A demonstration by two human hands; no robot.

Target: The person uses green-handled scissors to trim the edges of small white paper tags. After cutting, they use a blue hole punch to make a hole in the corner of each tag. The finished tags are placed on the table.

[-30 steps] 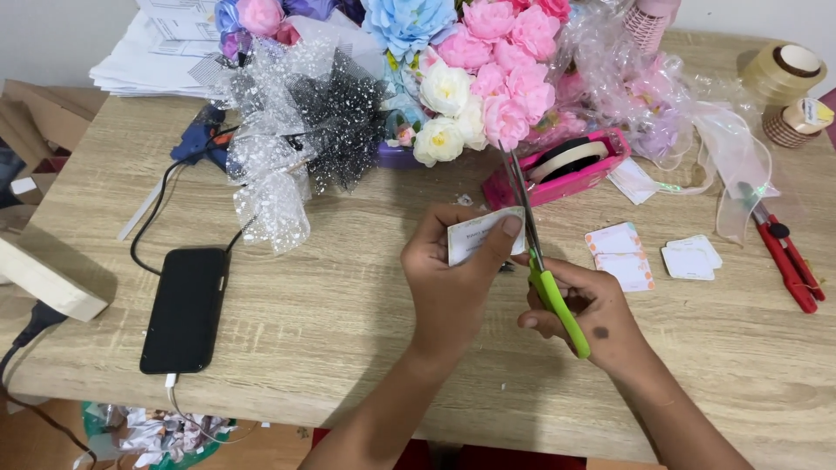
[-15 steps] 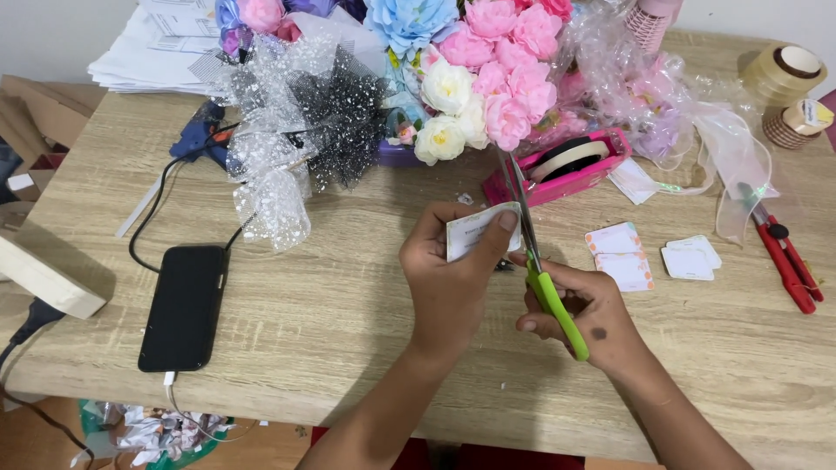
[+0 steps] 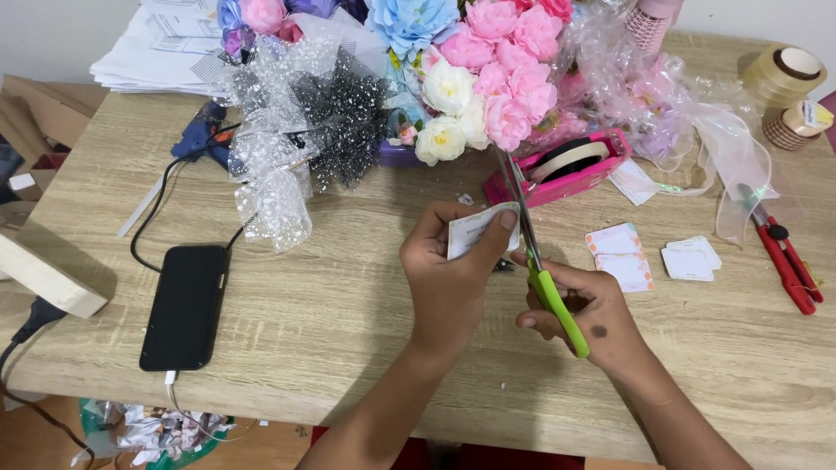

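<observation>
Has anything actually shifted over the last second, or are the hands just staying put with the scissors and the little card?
Hardly anything. The left hand still pinches the small white card, and the right hand still grips the green-handled scissors, blades at the card's edge. Both hands may have drifted very slightly. Nothing was picked up or let go. The black phone, flowers and pink tape dispenser stayed put.

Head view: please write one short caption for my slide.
Left hand holds a small white card while right hand cuts it with green-handled scissors over a wooden table.
</observation>
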